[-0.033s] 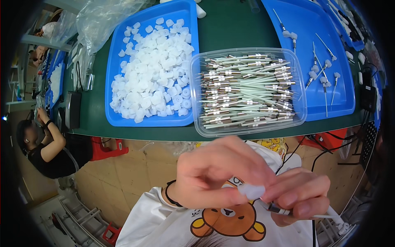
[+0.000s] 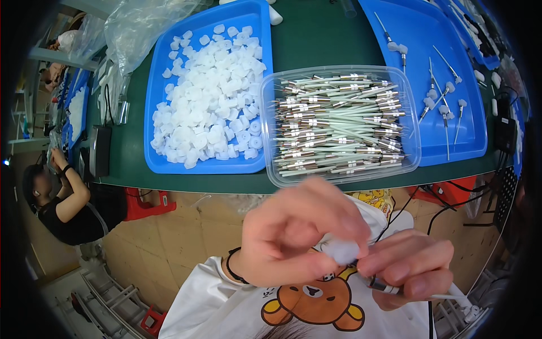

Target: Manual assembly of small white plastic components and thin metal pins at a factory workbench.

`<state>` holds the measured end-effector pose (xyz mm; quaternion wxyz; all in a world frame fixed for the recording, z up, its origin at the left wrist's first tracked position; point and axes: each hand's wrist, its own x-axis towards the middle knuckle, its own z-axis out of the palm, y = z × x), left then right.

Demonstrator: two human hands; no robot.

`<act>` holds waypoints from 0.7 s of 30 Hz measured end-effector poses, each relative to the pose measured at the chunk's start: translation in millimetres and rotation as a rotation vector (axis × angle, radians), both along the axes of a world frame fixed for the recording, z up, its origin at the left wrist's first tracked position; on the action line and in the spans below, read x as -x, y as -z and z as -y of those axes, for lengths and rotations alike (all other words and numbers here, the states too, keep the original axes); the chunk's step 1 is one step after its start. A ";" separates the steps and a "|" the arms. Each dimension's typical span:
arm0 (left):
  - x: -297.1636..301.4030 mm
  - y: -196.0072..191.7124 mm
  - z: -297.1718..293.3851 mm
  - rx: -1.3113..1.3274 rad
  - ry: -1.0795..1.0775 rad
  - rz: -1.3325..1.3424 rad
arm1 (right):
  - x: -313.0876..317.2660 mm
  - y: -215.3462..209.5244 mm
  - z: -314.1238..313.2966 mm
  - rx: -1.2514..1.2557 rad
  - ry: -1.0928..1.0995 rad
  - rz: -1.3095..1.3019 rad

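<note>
My left hand [image 2: 302,237] pinches a small translucent white plastic cap [image 2: 342,252] between thumb and forefinger. Close beside it, my right hand [image 2: 415,268] grips a thin pale rod with a metal collar [image 2: 387,288], its tail pointing right. The cap is at the rod's collar end; whether they touch is hidden by my fingers. Ahead of my hands, a clear plastic tub [image 2: 415,144] holds a heap of similar pale green rods with metal ends. To its left, a blue tray [image 2: 164,165] carries a pile of the white caps [image 2: 209,107].
At the right, another blue tray [image 2: 471,138] holds several rods with white caps on them. A plastic bag [image 2: 141,34] lies at the back left of the green table [image 2: 316,42]. Far left, a person in black [image 2: 62,206] sits near a red stool [image 2: 148,204].
My left thumb and forefinger have shifted slightly, and the white cap has tilted and moved a little up. My right hand stays almost still.
</note>
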<state>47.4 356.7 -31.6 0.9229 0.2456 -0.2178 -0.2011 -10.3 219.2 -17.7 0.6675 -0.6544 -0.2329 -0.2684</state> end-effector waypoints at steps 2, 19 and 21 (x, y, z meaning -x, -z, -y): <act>-2.3 -19.1 0.4 -0.208 -0.010 -0.221 | -0.7 -2.8 6.3 0.052 -0.017 -0.038; -0.6 -20.7 -1.8 -0.371 0.038 0.062 | -5.8 14.2 -3.2 -0.205 0.040 0.106; -0.7 -22.3 -0.3 -0.377 0.023 0.069 | -6.8 14.1 -7.2 -0.233 0.066 0.115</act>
